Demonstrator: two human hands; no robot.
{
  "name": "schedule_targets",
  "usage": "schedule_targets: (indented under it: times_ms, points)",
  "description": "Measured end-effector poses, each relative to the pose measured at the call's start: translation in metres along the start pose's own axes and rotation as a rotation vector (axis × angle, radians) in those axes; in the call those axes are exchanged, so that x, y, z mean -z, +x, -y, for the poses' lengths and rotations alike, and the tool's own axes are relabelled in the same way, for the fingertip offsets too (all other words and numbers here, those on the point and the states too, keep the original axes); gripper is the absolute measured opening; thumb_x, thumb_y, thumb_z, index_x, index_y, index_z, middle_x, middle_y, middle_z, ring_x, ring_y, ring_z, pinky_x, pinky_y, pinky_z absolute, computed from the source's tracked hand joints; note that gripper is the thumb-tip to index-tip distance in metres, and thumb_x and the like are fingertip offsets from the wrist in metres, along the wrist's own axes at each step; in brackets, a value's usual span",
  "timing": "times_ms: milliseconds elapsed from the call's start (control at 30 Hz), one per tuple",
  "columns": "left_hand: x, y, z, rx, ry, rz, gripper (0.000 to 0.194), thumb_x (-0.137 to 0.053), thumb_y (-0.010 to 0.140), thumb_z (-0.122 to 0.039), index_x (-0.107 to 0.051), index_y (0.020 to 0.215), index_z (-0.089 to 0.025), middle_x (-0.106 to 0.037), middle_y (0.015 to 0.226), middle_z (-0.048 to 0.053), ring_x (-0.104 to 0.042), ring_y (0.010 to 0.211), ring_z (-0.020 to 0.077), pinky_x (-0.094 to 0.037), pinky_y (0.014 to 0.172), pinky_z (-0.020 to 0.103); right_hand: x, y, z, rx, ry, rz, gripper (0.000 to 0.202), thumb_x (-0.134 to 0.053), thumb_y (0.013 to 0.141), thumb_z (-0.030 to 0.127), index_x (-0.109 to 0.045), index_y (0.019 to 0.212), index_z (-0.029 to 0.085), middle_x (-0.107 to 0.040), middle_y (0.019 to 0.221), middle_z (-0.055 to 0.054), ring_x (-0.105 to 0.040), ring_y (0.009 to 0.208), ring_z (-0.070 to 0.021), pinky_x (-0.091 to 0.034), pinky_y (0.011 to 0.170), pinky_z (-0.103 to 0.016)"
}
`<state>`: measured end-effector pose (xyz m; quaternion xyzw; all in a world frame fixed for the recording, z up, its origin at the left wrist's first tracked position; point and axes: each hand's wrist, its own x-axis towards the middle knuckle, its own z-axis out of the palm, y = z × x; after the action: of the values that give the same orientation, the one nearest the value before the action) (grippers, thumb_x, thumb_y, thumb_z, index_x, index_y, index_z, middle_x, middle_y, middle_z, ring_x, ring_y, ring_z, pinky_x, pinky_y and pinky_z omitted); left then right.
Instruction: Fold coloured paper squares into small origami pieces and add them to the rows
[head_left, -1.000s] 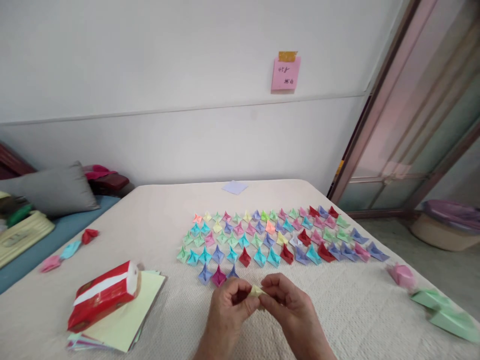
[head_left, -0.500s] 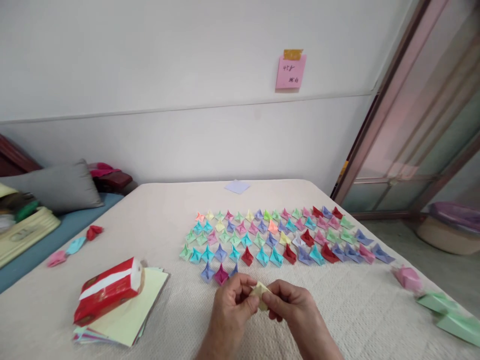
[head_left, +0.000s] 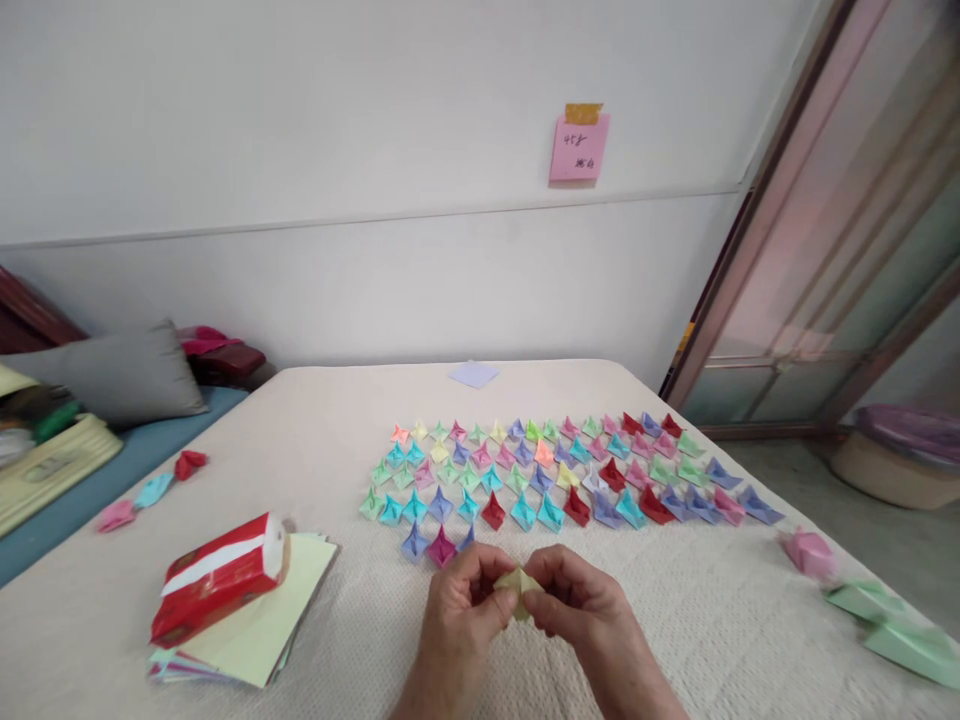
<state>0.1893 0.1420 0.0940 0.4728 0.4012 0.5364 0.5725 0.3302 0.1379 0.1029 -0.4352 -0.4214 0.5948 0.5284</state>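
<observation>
A small piece of pale yellow folded paper [head_left: 519, 590] is pinched between my two hands, low in the middle of the view. My left hand [head_left: 472, 605] grips its left side with thumb and fingertips. On the opposite side my right hand [head_left: 574, 600] holds it the same way, the thumb pressed on the front. My fingers cover part of the paper. Just beyond my hands, rows of small folded paper boats [head_left: 525, 512] in many colours stand on the cream cloth [head_left: 337, 450]. A magenta paper boat [head_left: 441, 547] sits close behind my left hand.
To the left, a red-and-white packet [head_left: 221, 575] lies on a stack of coloured paper sheets [head_left: 296, 600]. A lavender sheet [head_left: 474, 374] rests near the wall. At the right edge are a pink folded paper [head_left: 810, 553] and green folded papers [head_left: 911, 645].
My hands have shifted the yellow paper slightly between the fingertips, and its top now spreads wider. Both hands still grip it. The boats have not been moved.
</observation>
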Motion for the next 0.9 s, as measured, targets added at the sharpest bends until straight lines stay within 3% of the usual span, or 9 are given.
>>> schedule_targets:
  times_ms: [167,367,533,700,900]
  points:
    - [0.0,0.001,-0.001,-0.037,0.094,-0.027,0.005,-0.066,0.07,-0.014,-0.065,0.067,-0.018,-0.054,0.055,-0.004,-0.047,0.05,0.0103,-0.035,0.049,0.022,-0.003,0.0,-0.003,-0.09,0.084,0.014,0.015,-0.081,0.064,0.023,-0.066,0.065,0.019,-0.057,0.055,0.004,-0.047,0.048,-0.01,-0.034,0.048,-0.024]
    - [0.001,0.005,-0.003,0.099,0.081,-0.007,0.002,-0.066,0.065,-0.017,-0.066,0.064,-0.016,-0.057,0.053,-0.002,-0.048,0.047,0.0114,-0.038,0.046,0.023,-0.005,0.003,-0.007,-0.131,0.127,-0.025,0.017,-0.081,0.065,0.022,-0.065,0.059,0.018,-0.058,0.048,0.004,-0.045,0.046,-0.009,-0.029,0.05,-0.024]
    - [-0.003,0.005,0.007,0.131,-0.048,-0.123,0.002,-0.069,0.06,-0.016,-0.068,0.061,-0.017,-0.053,0.049,-0.005,-0.043,0.041,0.0081,-0.032,0.04,0.02,-0.009,0.003,-0.013,-0.17,0.222,-0.081,0.014,-0.078,0.061,0.016,-0.066,0.056,0.017,-0.054,0.048,0.005,-0.04,0.045,-0.0074,-0.026,0.049,-0.024]
    - [-0.006,0.0,0.016,0.142,-0.163,-0.189,0.007,-0.065,0.062,-0.011,-0.066,0.058,-0.017,-0.052,0.048,-0.006,-0.043,0.04,0.0062,-0.031,0.041,0.018,-0.011,0.001,-0.014,-0.042,0.126,-0.142,0.014,-0.068,0.06,0.008,-0.065,0.052,0.019,-0.048,0.046,0.006,-0.04,0.047,-0.0093,-0.028,0.051,-0.025]
    - [-0.005,-0.004,0.004,0.163,-0.269,-0.16,0.008,-0.064,0.062,-0.01,-0.068,0.06,-0.017,-0.057,0.049,-0.005,-0.047,0.041,0.007,-0.035,0.043,0.019,-0.007,-0.004,-0.006,0.154,-0.079,-0.048,0.019,-0.065,0.067,0.008,-0.072,0.058,0.023,-0.051,0.058,0.004,-0.047,0.059,-0.0137,-0.034,0.058,-0.029]
